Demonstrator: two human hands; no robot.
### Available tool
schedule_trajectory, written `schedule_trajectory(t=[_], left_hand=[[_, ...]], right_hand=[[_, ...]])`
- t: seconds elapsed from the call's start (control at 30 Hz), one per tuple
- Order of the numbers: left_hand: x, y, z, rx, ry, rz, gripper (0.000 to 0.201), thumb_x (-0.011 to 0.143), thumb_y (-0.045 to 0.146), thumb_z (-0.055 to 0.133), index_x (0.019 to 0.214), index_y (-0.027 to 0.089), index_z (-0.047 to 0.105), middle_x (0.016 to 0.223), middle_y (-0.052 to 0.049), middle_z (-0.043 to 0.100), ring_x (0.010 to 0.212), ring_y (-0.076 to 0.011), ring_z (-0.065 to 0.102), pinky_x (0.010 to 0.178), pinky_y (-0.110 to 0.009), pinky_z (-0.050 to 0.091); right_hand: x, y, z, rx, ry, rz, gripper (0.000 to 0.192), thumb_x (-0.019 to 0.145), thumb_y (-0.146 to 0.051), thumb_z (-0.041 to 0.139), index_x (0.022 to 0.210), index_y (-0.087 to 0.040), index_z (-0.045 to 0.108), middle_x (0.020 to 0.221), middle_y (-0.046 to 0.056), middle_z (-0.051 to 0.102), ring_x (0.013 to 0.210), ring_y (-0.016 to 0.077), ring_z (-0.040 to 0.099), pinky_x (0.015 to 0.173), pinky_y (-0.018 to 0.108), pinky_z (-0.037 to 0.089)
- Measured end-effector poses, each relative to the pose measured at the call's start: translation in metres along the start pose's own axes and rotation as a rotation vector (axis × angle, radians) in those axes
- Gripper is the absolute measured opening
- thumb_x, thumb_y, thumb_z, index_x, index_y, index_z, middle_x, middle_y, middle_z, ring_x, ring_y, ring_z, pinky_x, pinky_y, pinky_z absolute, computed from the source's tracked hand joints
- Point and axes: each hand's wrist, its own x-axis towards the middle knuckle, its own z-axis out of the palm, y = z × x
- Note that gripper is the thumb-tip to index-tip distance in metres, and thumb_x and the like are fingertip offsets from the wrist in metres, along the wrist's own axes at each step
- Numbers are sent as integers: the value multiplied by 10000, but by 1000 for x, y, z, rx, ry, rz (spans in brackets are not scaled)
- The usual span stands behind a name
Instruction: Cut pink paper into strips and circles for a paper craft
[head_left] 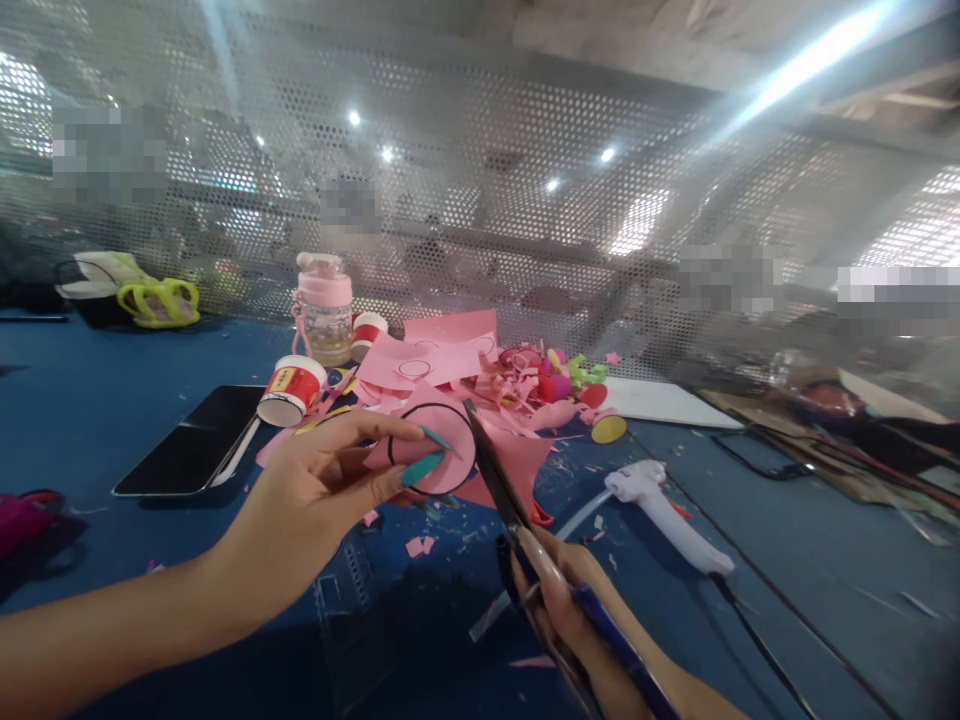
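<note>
Pink paper point(451, 424) — the left hand point(315, 472) pinches it, slanting upward.

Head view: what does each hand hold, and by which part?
Left hand: pink paper with black circular outline, pinched at its left side. Right hand: dark metal scissors, at the handle end.

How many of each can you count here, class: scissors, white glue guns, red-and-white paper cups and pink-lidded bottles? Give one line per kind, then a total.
Scissors: 1
White glue gun: 1
Red-and-white paper cups: 2
Pink-lidded bottle: 1
Total: 5
</note>
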Motion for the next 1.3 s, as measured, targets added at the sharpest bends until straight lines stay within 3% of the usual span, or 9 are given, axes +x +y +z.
schedule_trajectory(t=[0.13,0.27,0.4,0.53,0.7,0.8,1.03,1.3], left_hand=[[-3,-2,0,-39,-31,-3,149,751,196,650,897,223,657,851,13,714,699,-111,680,582,-133,554],[-4,-5,0,-45,-50,12,173,746,200,660,915,229,647,857,15,717,721,-112,681,595,-136,559],[-5,-4,0,-39,-58,4,168,750,198,656,915,229,638,856,13,721,717,-111,681,590,-134,556],[-4,-3,-1,-32,-67,-14,169,759,206,651,925,232,630,876,11,718,711,-106,677,603,-143,559],[-4,-5,-2,-14,-65,-17,174,763,216,649,935,228,627,895,2,711,720,-110,672,614,-152,560],[-5,-5,-2,-15,-64,-15,172,765,214,647,935,231,627,905,5,709,725,-108,671,619,-150,559],[-3,-2,-1,-3,-55,-9,174,762,209,644,936,216,635,896,-9,710,742,-127,675,622,-166,563],[-3,-2,0,5,-48,-3,177,750,215,656,926,227,634,879,3,712,682,-113,671,607,-161,557]], right_hand=[[4,4,1,16,44,29,656,682,-713,484,1091,-216,609,1013,94,637,951,274,587,788,375,512],[9,9,-1,23,29,36,604,642,-702,545,965,-203,651,924,81,658,936,283,599,745,360,534],[4,13,-1,46,5,37,625,680,-691,515,1045,-194,620,888,71,669,896,257,618,712,334,546],[3,14,-2,1,53,3,656,689,-690,504,1111,-199,605,962,82,671,953,283,604,766,352,532],[12,7,-8,-83,54,-33,556,650,-667,564,962,-224,687,899,59,697,949,330,610,816,365,519],[12,3,-8,-82,67,-33,519,658,-641,576,965,-238,688,940,54,695,989,331,602,848,380,513],[7,3,-5,-85,57,27,629,665,-665,549,1087,-207,637,1043,80,664,1041,332,571,906,422,462],[7,5,-4,-90,6,-92,667,691,-709,460,1069,-191,644,1010,97,653,1006,337,569,860,420,477]])
